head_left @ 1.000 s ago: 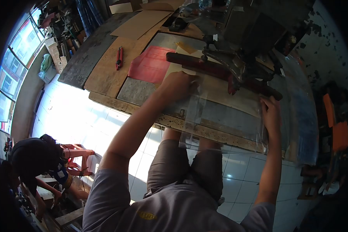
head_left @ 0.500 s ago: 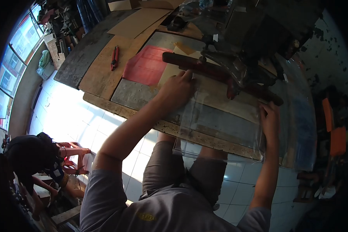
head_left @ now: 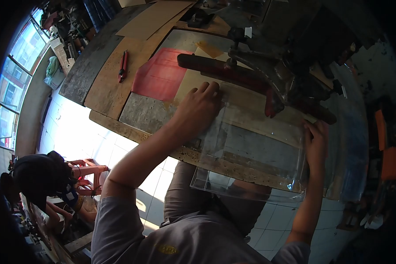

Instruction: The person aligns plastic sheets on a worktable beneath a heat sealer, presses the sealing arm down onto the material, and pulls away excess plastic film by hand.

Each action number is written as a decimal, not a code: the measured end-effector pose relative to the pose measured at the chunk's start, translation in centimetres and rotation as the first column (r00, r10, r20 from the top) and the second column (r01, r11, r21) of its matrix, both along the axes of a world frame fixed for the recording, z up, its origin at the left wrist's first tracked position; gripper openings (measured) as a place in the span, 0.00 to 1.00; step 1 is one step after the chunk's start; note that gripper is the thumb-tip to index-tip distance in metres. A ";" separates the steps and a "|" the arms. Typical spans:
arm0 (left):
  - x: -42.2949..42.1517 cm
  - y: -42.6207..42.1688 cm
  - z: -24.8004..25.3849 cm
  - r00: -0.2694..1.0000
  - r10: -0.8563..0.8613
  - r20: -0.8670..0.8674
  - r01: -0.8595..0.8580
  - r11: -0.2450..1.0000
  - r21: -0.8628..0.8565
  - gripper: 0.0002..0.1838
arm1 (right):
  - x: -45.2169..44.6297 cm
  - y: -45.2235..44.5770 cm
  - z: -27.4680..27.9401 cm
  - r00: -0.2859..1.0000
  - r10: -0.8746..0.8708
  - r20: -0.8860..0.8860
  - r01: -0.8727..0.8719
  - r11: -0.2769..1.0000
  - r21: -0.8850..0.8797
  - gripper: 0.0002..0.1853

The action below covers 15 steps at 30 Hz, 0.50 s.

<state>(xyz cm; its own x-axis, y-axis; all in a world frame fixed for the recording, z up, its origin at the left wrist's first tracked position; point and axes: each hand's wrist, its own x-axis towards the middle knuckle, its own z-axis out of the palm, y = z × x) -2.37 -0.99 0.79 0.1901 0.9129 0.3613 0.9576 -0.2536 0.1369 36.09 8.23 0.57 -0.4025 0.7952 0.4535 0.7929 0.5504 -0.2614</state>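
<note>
A clear plastic sheet (head_left: 255,145) lies across the worktable's front edge and hangs partly over it. My left hand (head_left: 200,105) is closed on its upper left corner, fingers curled. At its upper right corner, my right hand (head_left: 316,138) pinches the edge between thumb and fingers. Just beyond both hands runs the long dark red bar (head_left: 229,70) of a press, above a pale yellowish sheet (head_left: 251,105). A red sheet (head_left: 160,75) lies left of the bar.
A red cutter (head_left: 123,66) and brown cardboard (head_left: 154,20) lie on the worktable (head_left: 97,75) at the left. More clear plastic (head_left: 350,149) hangs at the right. Another person (head_left: 39,180) in a dark cap is at the lower left, beside a red stool (head_left: 90,174).
The plastic sheet has shifted slightly toward me, with its lower edge hanging further over the table edge. Both hands keep their hold. The view has shifted a little.
</note>
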 end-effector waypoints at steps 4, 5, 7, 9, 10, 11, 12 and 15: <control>0.0 -0.1 0.3 1.000 -0.004 -0.015 0.003 0.999 -0.048 0.18 | 0.3 0.1 0.0 0.999 0.006 0.034 -0.006 1.000 0.003 0.18; 0.1 -0.2 0.4 1.000 0.000 -0.010 0.000 0.999 -0.044 0.18 | 0.3 0.1 0.1 1.000 -0.009 0.024 0.010 0.999 -0.032 0.18; 0.1 -0.2 0.3 1.000 0.003 0.017 -0.003 1.000 -0.029 0.18 | 0.2 -0.1 0.2 0.999 -0.041 0.007 0.042 0.994 -0.104 0.17; 0.1 -0.2 0.1 0.998 0.007 0.060 -0.006 1.000 -0.006 0.18 | -0.1 -0.3 0.6 0.998 -0.067 0.009 0.068 0.989 -0.131 0.17; 0.2 -0.2 0.2 0.998 0.009 0.063 -0.008 1.000 -0.017 0.18 | -0.2 -0.3 0.6 0.997 -0.079 0.010 0.080 0.986 -0.144 0.16; 0.2 -0.2 0.4 0.998 0.012 0.066 -0.010 1.000 -0.027 0.18 | -0.2 -0.2 0.6 0.998 -0.054 0.042 0.057 0.996 -0.063 0.16; 0.2 -0.2 0.5 0.998 0.015 0.069 -0.013 0.999 -0.036 0.18 | -0.1 -0.1 0.5 0.997 -0.032 0.075 0.031 0.999 0.017 0.16; 0.2 -0.1 0.3 0.999 0.013 0.050 -0.012 1.000 -0.018 0.19 | -0.2 -0.3 0.4 0.995 -0.045 0.087 0.042 0.998 0.044 0.16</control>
<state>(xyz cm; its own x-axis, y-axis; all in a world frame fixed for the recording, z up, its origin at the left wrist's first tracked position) -2.19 -1.08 1.07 0.1603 0.9215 0.3538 0.9525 -0.2385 0.1895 35.92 7.96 1.01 -0.4080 0.7935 0.4514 0.8353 0.5241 -0.1663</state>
